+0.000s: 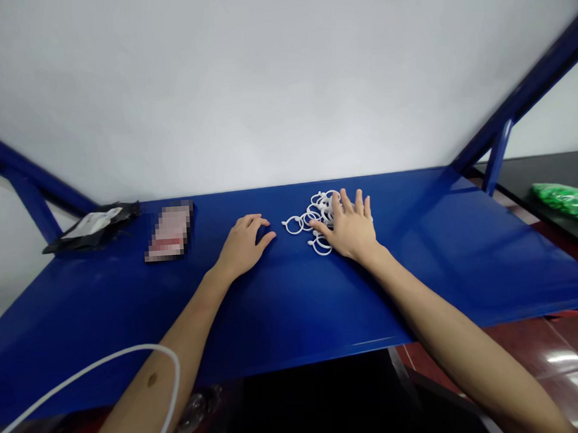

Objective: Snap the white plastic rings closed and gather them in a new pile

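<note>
A heap of several white plastic rings [313, 216] lies on the blue table top [443, 259], right of centre. My right hand [349, 227] lies flat on the heap with its fingers stretched out and spread, covering part of it. My left hand [244, 244] rests on the table a little to the left of the rings, palm down, fingers loosely curled with nothing in them. One ring lies apart at the heap's left edge, between my two hands.
A blurred-out pinkish rectangular object [169, 232] lies at the back left, and a black packet with a white label [94, 225] beyond it. A green bag [569, 200] sits on a dark table at the right. A white cable [83, 376] loops over my left forearm.
</note>
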### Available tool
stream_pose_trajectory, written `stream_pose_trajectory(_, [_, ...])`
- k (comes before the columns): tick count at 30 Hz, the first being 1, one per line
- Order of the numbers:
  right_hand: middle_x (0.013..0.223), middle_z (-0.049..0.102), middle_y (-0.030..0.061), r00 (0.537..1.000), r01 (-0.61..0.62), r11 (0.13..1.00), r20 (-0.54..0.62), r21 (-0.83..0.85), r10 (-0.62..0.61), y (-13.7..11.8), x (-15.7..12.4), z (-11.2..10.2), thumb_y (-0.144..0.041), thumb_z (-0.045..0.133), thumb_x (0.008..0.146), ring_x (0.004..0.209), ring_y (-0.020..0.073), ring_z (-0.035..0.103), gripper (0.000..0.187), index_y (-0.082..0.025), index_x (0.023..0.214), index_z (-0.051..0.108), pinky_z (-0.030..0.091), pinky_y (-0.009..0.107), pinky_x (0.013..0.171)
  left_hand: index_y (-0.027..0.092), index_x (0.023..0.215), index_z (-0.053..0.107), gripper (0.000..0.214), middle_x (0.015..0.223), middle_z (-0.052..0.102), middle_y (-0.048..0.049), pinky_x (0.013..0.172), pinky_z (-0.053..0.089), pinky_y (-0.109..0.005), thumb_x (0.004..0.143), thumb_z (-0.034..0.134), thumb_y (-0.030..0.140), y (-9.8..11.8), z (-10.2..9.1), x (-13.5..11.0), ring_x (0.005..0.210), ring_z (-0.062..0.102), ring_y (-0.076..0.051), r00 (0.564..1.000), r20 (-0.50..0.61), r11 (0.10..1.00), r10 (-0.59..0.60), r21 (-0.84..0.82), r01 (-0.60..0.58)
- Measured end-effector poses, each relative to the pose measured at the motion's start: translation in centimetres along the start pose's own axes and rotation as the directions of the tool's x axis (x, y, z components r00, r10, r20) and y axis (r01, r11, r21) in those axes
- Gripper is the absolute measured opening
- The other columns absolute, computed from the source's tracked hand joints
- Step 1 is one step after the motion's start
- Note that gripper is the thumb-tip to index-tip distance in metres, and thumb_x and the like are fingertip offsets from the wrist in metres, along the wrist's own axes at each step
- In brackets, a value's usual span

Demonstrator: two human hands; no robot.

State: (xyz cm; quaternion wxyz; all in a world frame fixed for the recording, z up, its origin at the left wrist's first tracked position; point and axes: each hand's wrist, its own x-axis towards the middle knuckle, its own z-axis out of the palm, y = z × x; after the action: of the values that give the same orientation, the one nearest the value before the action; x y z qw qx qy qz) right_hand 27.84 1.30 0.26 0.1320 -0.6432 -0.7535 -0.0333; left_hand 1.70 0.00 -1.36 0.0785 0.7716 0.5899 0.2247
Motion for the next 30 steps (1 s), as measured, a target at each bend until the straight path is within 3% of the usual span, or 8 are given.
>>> stream_pose_trajectory(3, [0.163, 0.029, 0.0146, 0.997, 0.072, 0.997, -0.038, 0.019, -0.071, -0.1, 0.0, 0.0, -0.083, 0.021, 0.088, 0.151, 0.0485, 0.009, 0.098, -0.015, 0.158, 0.025, 0.009, 0.066, 0.12, 0.021, 0.114, 0.062, 0.028, 0.134, 0.059, -0.0113, 0.111, 0.041, -0.05, 0.096, 0.054, 0.041, 0.1, 0.0, 0.0, 0.13, 0.05, -0.029, 1.0, 0.001, 1.0, 0.003, -0.003, -0.003])
stream_pose_trajectory(6, [0.162, 0.035, 0.0095, 0.989, 0.146, 0.989, 0.005, 0.033, -0.146, -0.2, 0.0, 0.3, -0.083, 0.021, 0.088, 0.151, 0.0459, 0.017, 0.091, -0.024, 0.158, 0.028, 0.011, 0.064, 0.121, 0.021, 0.114, 0.062, 0.028, 0.135, 0.058, -0.0114, 0.111, 0.041, -0.05, 0.096, 0.054, 0.041, 0.1, 0.0, 0.0, 0.131, 0.05, -0.03, 1.0, 0.0, 1.0, 0.002, -0.008, -0.002])
stream_pose_trajectory(9, [0.161, 0.035, 0.0095, 0.986, 0.158, 0.987, 0.045, 0.027, -0.159, -0.3, -0.2, 0.6, -0.083, 0.021, 0.088, 0.149, 0.047, 0.023, 0.09, -0.025, 0.157, 0.032, 0.011, 0.063, 0.121, 0.021, 0.114, 0.062, 0.028, 0.135, 0.058, -0.0116, 0.111, 0.04, -0.05, 0.096, 0.054, 0.041, 0.1, 0.0, 0.0, 0.131, 0.05, -0.03, 1.0, -0.002, 1.0, -0.003, -0.006, 0.003])
stream_pose_trajectory(17, [0.163, 0.03, 0.0071, 0.988, 0.149, 0.987, 0.027, 0.054, -0.15, -0.5, -0.5, 0.5, -0.089, 0.026, 0.081, 0.149, 0.0523, 0.011, 0.095, -0.03, 0.154, 0.036, 0.006, 0.073, 0.117, 0.02, 0.116, 0.062, 0.029, 0.136, 0.058, -0.0121, 0.112, 0.04, -0.049, 0.097, 0.054, 0.041, 0.2, -0.2, 0.0, 0.132, 0.049, -0.03, 1.0, 0.008, 1.0, -0.006, 0.002, 0.006])
stream_pose_trajectory(24, [0.165, 0.026, 0.0115, 0.985, 0.166, 0.984, -0.05, 0.066, -0.162, -0.8, -0.6, 0.3, -0.089, 0.027, 0.082, 0.151, 0.0475, 0.008, 0.098, -0.022, 0.154, 0.034, 0.005, 0.069, 0.12, 0.019, 0.116, 0.062, 0.031, 0.137, 0.057, -0.0126, 0.113, 0.039, -0.049, 0.097, 0.054, 0.042, 0.0, -0.1, -0.1, 0.132, 0.049, -0.029, 1.0, 0.008, 1.0, -0.007, 0.006, 0.007])
stream_pose_trajectory(27, [0.163, 0.029, 0.0152, 0.957, 0.284, 0.953, -0.096, 0.107, -0.275, -1.7, -1.3, -0.5, -0.081, 0.033, 0.088, 0.152, 0.0454, 0.009, 0.091, -0.018, 0.152, 0.038, 0.009, 0.068, 0.12, 0.019, 0.117, 0.063, 0.033, 0.136, 0.058, -0.0134, 0.112, 0.04, -0.049, 0.095, 0.056, 0.043, -0.1, 0.2, -0.1, 0.131, 0.051, -0.03, 1.0, -0.012, 0.999, 0.008, 0.037, -0.007])
stream_pose_trajectory(30, [0.157, 0.039, 0.0187, 0.885, 0.465, 0.869, -0.109, 0.171, -0.453, -3.2, -2.6, -1.4, -0.072, 0.038, 0.094, 0.152, 0.0409, 0.015, 0.08, -0.013, 0.148, 0.045, 0.019, 0.061, 0.122, 0.018, 0.119, 0.063, 0.036, 0.135, 0.058, -0.0151, 0.111, 0.041, -0.05, 0.095, 0.056, 0.044, 0.0, 0.6, -0.1, 0.129, 0.051, -0.031, 0.999, -0.03, 0.997, 0.037, 0.073, -0.034])
